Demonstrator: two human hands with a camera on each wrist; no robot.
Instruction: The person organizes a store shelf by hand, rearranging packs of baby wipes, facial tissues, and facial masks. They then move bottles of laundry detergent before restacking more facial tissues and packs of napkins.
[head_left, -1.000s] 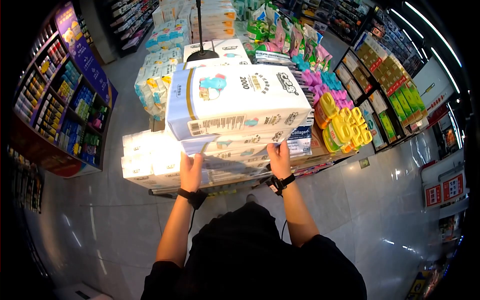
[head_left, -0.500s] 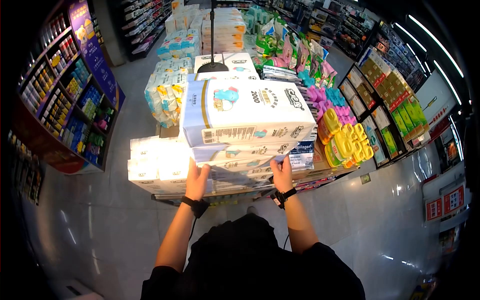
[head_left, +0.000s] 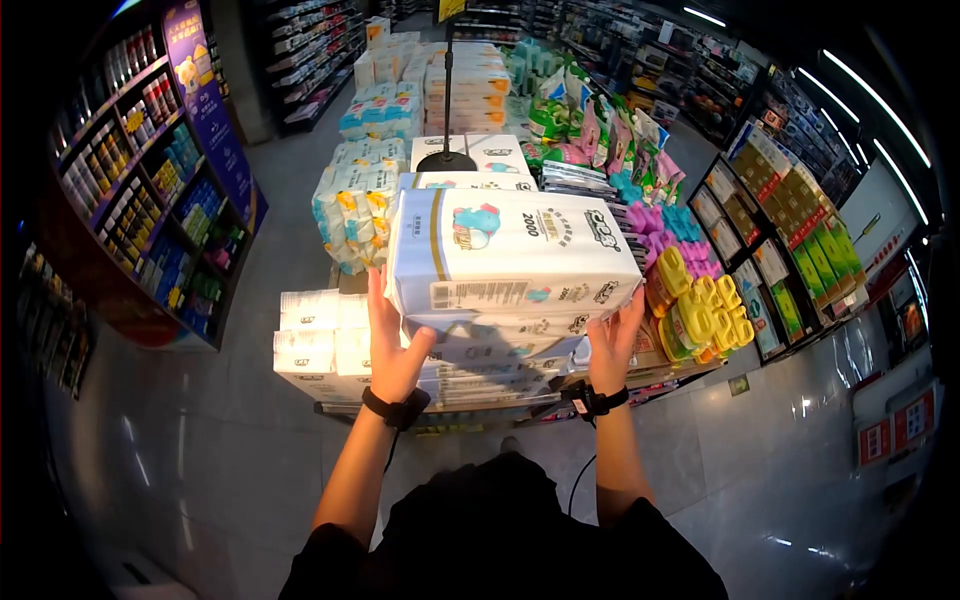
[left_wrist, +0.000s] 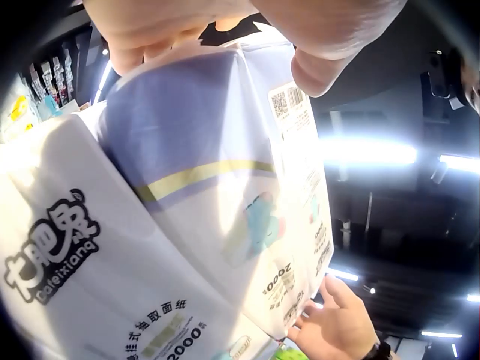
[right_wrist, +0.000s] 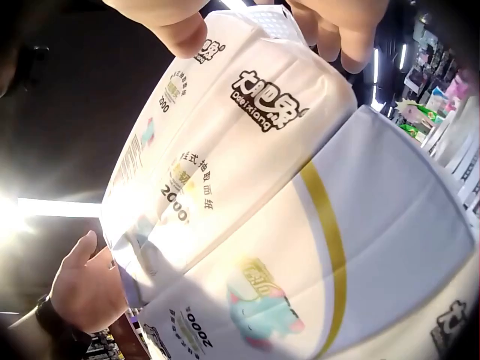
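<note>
Two hands [head_left: 395, 345] [head_left: 613, 347] flank a smooth, boxy, film-wrapped pack [head_left: 520, 245].

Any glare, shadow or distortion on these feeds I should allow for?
Head: the scene bows toward black corners; the low white packs at left are washed out, and shadow falls across the main stack. Left wrist: a ceiling light glares beside the blue-ended pack. Right wrist: a bright lamp blooms at left.

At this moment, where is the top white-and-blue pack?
In the head view, the top pack is near the centre, between the left hand and the right hand, with yellow bottles to its right.
</note>
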